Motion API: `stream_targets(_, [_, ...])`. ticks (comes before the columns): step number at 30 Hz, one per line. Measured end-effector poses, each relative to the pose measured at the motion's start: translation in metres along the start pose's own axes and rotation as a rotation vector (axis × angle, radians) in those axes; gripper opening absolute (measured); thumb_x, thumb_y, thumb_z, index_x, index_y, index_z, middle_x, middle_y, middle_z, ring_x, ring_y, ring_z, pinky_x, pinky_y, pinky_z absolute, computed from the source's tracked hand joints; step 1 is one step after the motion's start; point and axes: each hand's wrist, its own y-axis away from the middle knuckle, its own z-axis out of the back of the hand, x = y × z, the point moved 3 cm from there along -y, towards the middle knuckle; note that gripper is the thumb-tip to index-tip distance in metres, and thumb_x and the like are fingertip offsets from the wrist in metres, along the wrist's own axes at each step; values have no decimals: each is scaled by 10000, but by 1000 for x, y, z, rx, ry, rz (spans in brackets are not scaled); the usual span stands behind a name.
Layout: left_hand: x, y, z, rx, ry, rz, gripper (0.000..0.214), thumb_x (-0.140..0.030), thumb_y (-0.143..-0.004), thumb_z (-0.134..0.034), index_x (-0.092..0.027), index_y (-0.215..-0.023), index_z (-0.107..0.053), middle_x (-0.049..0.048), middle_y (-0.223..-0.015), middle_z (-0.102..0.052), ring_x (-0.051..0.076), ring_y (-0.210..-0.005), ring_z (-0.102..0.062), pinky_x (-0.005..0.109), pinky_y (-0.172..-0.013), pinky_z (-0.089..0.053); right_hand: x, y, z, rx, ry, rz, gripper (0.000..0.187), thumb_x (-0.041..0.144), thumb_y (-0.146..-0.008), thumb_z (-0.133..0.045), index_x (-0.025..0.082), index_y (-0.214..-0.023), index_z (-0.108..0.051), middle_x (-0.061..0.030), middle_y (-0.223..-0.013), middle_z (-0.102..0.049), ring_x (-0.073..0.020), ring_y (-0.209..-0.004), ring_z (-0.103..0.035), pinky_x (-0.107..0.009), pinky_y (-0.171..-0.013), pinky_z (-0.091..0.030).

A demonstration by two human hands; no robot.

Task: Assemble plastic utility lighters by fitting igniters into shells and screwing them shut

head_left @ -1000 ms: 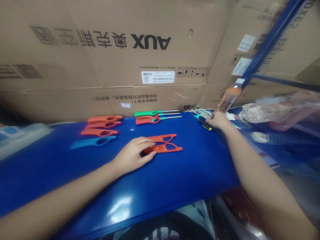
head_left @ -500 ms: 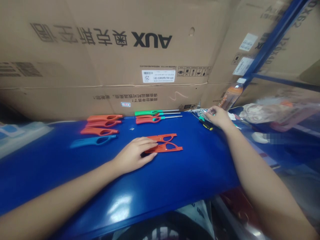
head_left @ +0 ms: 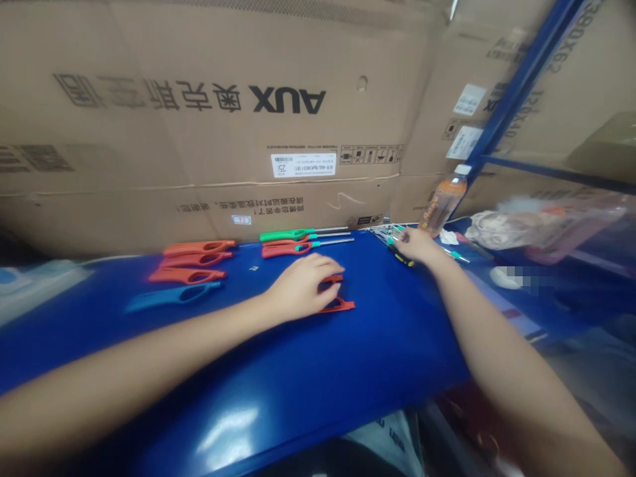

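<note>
My left hand (head_left: 303, 286) lies flat, fingers stretched out, over two orange plastic handle shells (head_left: 338, 304) on the blue table (head_left: 308, 371); only their right ends show. My right hand (head_left: 416, 244) reaches to the table's far right corner, fingers curled among thin metal rods (head_left: 385, 230) and a black and yellow screwdriver (head_left: 400, 257). What those fingers hold is hidden.
Three orange handles (head_left: 196, 258) and a blue one (head_left: 171, 296) lie at the left. Finished lighters (head_left: 298, 241) with metal tubes lie at the back. Big cardboard boxes (head_left: 209, 112) wall the far edge. A drink bottle (head_left: 441, 202) and plastic bags (head_left: 536, 225) sit right.
My left hand slid right, from the shells' left ends to over most of them. My right hand moved slightly left along the rods. The view shifted a little.
</note>
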Motion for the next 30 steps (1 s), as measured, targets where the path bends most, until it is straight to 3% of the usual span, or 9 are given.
stream_targets(6, [37, -128, -35, 46, -131, 115, 319, -156, -921, -569, -106, -1213, -686, 137, -1236, -698, 269, -1180, -628, 407, -1076, -487, -7, -1, -6, 41, 53, 3, 271, 439, -900, -574, 187, -921, -672, -150, -1015, -749, -289, -917, -704, -333, -717, -498])
stream_targets(10, [56, -185, -63, 134, -161, 153, 280, -276, -995, -569, -137, -1226, -644, 138, -1244, -650, 250, -1116, -641, 429, -977, -545, -6, 1, -3, 46, 69, 30, 267, 441, -909, -553, 207, -935, -680, -125, -993, -756, -265, -883, -711, -315, -705, -499])
stream_targets(11, [59, -194, -70, 171, -168, 151, 341, -348, -983, -612, -164, -1270, -602, 114, -1282, -617, 238, -1091, -641, 449, -922, -568, -5, 1, -1, 43, 74, 38, 267, 441, -909, -554, 209, -936, -683, -123, -985, -757, -262, -881, -711, -313, -706, -499])
stream_targets(17, [73, -218, -93, 327, -203, 127, 351, -346, -972, -631, -169, -1274, -600, 113, -1281, -614, 243, -1102, -640, 435, -916, -569, -4, 2, 7, 43, 103, 56, 281, 435, -921, -558, 201, -988, -698, -130, -1000, -751, -254, -916, -702, -304, -730, -493])
stream_targets(24, [84, -246, -87, 411, -174, -44, 353, -350, -980, -617, -163, -1279, -596, 113, -1283, -614, 241, -1090, -641, 448, -914, -571, -4, 2, 8, 106, 92, -3, 214, 375, -914, -625, 196, -884, -737, -119, -933, -761, -244, -885, -710, -291, -715, -487])
stream_targets(30, [87, -254, -83, 365, -108, -114, 357, -350, -980, -617, -159, -1281, -593, 114, -1281, -614, 241, -1090, -642, 452, -915, -571, -3, 2, 10, 39, 25, 38, 221, 329, -912, -612, 216, -1034, -758, -120, -1010, -769, -254, -935, -712, -303, -760, -492])
